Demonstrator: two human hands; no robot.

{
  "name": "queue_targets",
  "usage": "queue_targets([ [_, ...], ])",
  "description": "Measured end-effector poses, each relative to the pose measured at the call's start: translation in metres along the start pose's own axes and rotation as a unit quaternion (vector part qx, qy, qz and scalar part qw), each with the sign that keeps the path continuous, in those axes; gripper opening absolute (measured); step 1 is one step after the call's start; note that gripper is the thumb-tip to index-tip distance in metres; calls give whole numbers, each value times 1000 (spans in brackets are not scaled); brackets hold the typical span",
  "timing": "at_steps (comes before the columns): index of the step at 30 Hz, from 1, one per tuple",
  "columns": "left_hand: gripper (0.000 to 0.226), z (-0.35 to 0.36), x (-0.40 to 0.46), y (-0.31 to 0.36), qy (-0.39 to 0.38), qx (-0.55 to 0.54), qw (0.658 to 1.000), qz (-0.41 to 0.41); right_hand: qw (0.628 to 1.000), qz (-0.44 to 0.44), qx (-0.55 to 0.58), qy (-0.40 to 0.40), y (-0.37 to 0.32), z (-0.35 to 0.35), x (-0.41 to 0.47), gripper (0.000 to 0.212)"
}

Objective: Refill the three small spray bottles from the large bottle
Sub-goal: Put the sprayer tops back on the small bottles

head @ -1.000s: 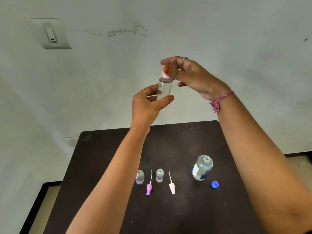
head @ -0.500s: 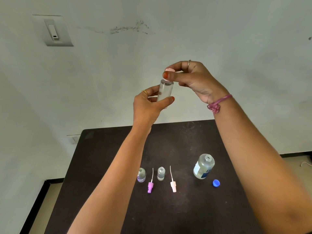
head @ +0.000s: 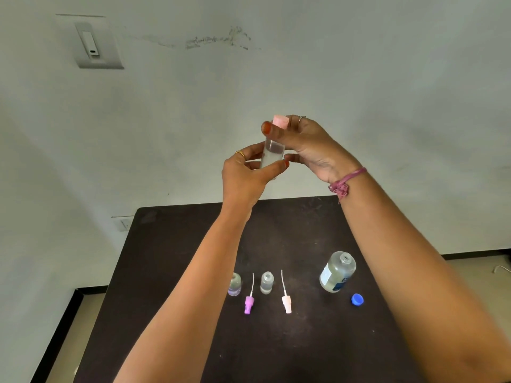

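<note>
Raised in front of the wall, a small clear spray bottle (head: 272,154) holds liquid and is gripped at its body by my left hand (head: 243,179). My right hand (head: 312,146) pinches its pink spray top (head: 280,122). On the dark table (head: 290,341) stand two small open bottles, one (head: 235,284) partly behind my left forearm, the other (head: 266,283) beside it. A purple spray head (head: 249,304) and a pale pink spray head (head: 286,302) lie flat with their tubes pointing away. The large clear bottle (head: 337,272) stands uncapped at the right, its blue cap (head: 357,299) beside it.
A white wall rises behind the table, with a switch plate (head: 91,45) at upper left. The table's left edge drops to a light floor with a dark skirting strip. A white cable (head: 502,269) lies on the floor at far right.
My right hand's fingers have shifted around the pink top while my left hand keeps the bottle steady. Both hands and the bottle sit slightly lower in the view than a second ago.
</note>
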State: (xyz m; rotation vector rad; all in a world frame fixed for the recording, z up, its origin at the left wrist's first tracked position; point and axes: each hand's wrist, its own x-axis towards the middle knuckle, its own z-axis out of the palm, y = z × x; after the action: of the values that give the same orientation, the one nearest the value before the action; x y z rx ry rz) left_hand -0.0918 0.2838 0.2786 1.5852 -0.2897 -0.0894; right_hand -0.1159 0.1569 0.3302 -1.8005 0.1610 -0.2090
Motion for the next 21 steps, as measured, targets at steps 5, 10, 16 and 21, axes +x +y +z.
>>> queue_targets([
  [5, 44, -6, 8, -5, 6, 1, 1000, 0, 997, -21, 48, -65, 6, -7, 2, 31],
  [10, 45, -8, 11, -11, 4, -1, 1000, 3, 997, 9, 77, -17, 13, 8, 10, 23],
  [16, 48, -13, 14, -13, -2, 7, 1000, -13, 996, -12, 61, -71, 9, 0, 9, 38],
  [21, 49, -15, 16, -15, -6, -4, 1000, -19, 999, -31, 35, -12, 10, 7, 11, 27],
])
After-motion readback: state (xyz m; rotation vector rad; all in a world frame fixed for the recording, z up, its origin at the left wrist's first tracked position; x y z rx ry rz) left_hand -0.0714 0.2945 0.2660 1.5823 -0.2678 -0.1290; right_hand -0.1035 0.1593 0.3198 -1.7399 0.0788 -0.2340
